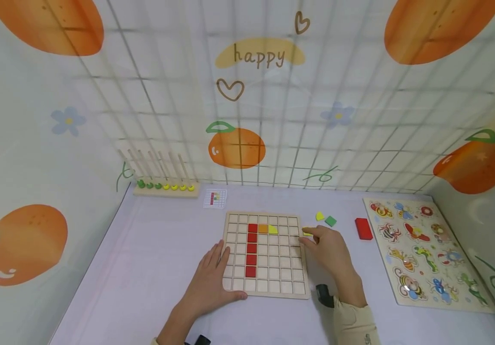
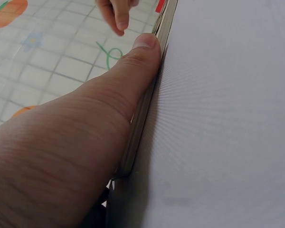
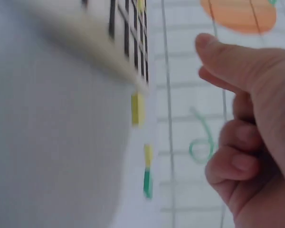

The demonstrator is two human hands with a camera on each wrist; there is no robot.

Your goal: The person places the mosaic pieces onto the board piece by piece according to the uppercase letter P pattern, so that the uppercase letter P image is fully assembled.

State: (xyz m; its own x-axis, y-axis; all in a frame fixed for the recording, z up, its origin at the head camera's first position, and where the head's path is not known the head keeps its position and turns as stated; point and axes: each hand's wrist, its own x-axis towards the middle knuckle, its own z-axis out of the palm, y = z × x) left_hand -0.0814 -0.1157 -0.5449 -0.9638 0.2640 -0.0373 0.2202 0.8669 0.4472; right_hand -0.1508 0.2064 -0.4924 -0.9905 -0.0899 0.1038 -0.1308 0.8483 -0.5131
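A wooden grid board point(image 1: 282, 290) lies flat on the table. It carries a column of several red squares point(image 1: 251, 248), with an orange square point(image 1: 263, 229) and a yellow piece point(image 1: 273, 229) beside the top one. My left hand point(image 1: 210, 273) rests along the board's left side, fingers straight, thumb point(image 2: 141, 52) against its front edge. Off the board's right edge, my right hand point(image 1: 327, 247) hovers near a loose yellow piece point(image 3: 137, 109). Its thumb and index finger extend forward, the other fingers are curled, and nothing shows between them.
Beyond the right hand lie a small yellow piece point(image 1: 320, 216) and a green square point(image 1: 331, 221). Farther right are a red block point(image 1: 364, 229) and an insect puzzle board point(image 1: 407, 239). A pegged bead stand point(image 1: 165, 191) and a pattern card point(image 1: 215, 198) stand at the back left.
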